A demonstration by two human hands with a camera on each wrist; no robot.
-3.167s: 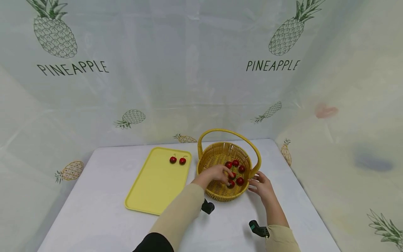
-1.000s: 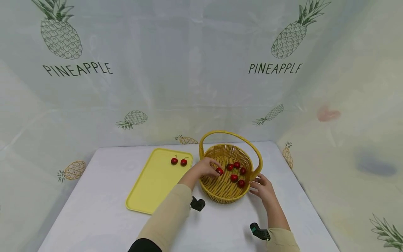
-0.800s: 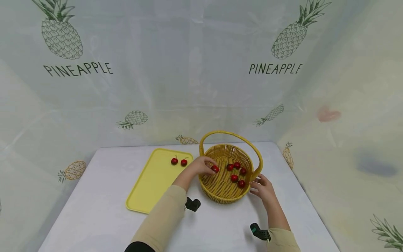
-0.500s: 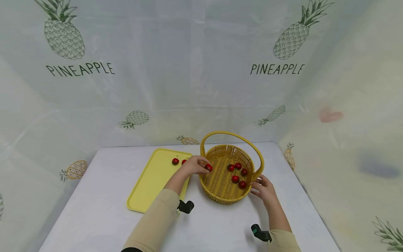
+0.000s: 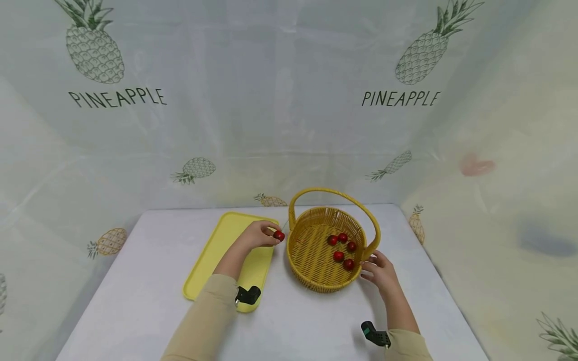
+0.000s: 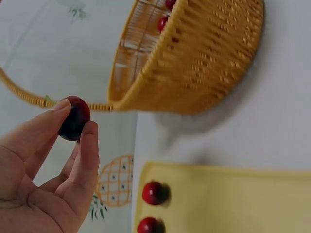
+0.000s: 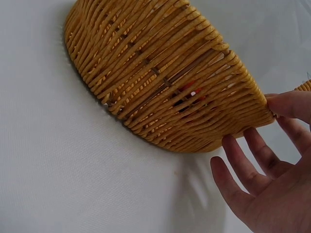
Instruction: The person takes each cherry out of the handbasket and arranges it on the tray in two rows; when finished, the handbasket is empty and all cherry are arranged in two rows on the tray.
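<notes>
My left hand pinches a dark red cherry between thumb and fingertips, above the right edge of the yellow tray. The left wrist view shows that cherry raised beside the basket's handle, its green stem by the thumb. Two more cherries lie on the tray's far end, hidden behind the hand in the head view. Right of the tray stands a yellow woven basket with several cherries in its right half. At its right rim, my right hand holds on, thumb at the rim and fingertips along the outer wall.
The basket's tall arched handle rises over its opening. Tray and basket stand side by side on a white-covered table, a narrow gap between them. A pineapple-print curtain hangs behind the table's far edge.
The left hand has picked a cherry from the basket and carried it left, over the rim, to the tray's edge. The right hand has stayed at the basket's right side.
</notes>
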